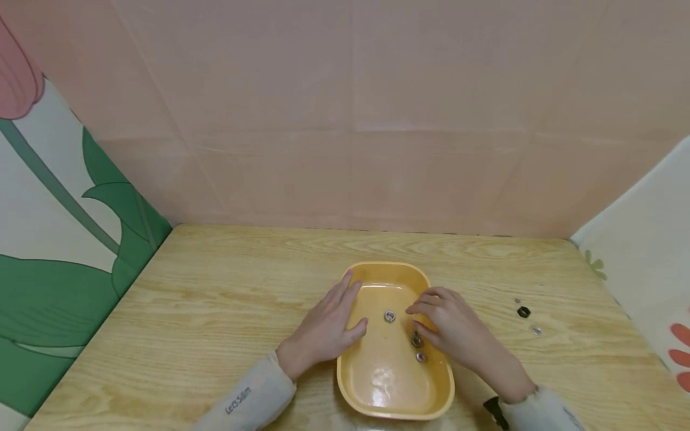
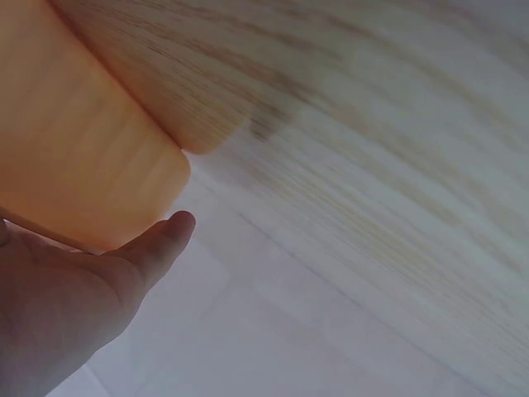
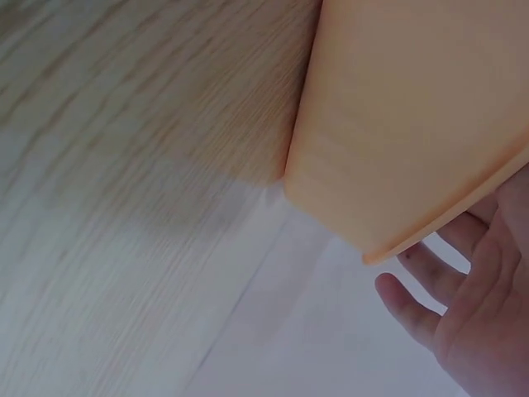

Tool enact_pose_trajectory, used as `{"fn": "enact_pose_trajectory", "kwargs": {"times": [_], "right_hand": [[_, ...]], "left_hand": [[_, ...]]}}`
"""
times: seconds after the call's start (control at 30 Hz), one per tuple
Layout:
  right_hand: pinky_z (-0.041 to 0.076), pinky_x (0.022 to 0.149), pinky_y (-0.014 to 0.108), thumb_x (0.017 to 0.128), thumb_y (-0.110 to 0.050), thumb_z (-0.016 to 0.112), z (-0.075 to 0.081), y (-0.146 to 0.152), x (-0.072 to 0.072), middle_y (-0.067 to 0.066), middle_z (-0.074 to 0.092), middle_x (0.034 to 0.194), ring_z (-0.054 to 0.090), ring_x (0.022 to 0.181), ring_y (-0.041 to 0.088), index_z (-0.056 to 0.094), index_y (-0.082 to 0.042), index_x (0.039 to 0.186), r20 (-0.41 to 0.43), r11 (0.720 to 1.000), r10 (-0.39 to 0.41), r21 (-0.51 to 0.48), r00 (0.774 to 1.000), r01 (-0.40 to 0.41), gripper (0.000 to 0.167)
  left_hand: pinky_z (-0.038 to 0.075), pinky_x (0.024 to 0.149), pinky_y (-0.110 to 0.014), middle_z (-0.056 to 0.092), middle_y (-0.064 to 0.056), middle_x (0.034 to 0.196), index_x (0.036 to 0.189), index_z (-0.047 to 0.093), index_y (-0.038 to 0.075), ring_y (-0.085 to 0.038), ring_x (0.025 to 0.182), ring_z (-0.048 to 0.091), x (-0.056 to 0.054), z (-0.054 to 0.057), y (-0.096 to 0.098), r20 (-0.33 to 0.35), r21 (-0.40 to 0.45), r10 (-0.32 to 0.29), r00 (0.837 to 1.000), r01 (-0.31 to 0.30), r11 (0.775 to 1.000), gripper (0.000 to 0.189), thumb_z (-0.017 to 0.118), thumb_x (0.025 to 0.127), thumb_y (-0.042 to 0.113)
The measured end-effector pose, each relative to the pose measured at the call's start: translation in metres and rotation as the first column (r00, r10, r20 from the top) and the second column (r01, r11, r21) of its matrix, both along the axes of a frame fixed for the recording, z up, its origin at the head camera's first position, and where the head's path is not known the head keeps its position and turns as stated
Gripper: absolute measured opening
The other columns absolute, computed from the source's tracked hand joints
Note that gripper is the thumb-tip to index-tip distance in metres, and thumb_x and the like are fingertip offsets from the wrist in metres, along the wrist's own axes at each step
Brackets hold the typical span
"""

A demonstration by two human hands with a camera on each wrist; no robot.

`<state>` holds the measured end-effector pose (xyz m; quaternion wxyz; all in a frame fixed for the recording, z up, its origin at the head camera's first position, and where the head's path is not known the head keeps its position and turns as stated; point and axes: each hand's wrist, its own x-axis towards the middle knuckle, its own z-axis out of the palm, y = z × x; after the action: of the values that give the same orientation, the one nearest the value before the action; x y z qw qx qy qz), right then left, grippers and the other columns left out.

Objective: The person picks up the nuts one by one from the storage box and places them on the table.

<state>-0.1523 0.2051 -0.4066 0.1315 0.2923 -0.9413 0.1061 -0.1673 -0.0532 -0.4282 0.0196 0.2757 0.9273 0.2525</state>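
A yellow tray (image 1: 377,371) stands on the wooden table with metal nuts in it. One silver nut (image 1: 390,316) lies near the middle. A darker nut (image 1: 417,341) and another silver nut (image 1: 421,357) lie toward the right wall. My left hand (image 1: 329,326) is at the tray's left rim, fingers extended and thumb spread over the inside. Over the right rim reaches my right hand (image 1: 453,323), its thumb and fingers apart above the darker nut, with nothing visible between them. Both wrist views show the tray's outer wall (image 2: 91,141) (image 3: 405,107) beside the hands.
Right of the tray, a black nut (image 1: 523,312), a tiny metal piece (image 1: 517,300) and a shiny small piece (image 1: 536,330) lie on the wooden table (image 1: 226,299). A pink backdrop (image 1: 350,120) rises behind the table, with patterned cloth at both sides.
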Motion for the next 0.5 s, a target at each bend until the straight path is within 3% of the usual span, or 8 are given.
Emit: {"fn": "enact_pose_trajectory", "kwargs": {"times": [0.5], "right_hand": [[0.051, 0.091, 0.054, 0.076, -0.014, 0.083, 0.0016, -0.0061, -0.0022, 0.0, 0.076, 0.093, 0.059, 0.105, 0.028, 0.079, -0.014, 0.09, 0.053, 0.994, -0.067, 0.088, 0.996, 0.062, 0.015]], "left_hand": [[0.035, 0.117, -0.05, 0.011, -0.015, 0.167, 0.156, 0.026, 0.006, -0.035, 0.149, 0.028, 0.0005, 0.0022, 0.0008, 0.002, -0.015, 0.01, 1.0, -0.01, 1.0, 0.071, 0.051, 0.098, 0.039]]}}
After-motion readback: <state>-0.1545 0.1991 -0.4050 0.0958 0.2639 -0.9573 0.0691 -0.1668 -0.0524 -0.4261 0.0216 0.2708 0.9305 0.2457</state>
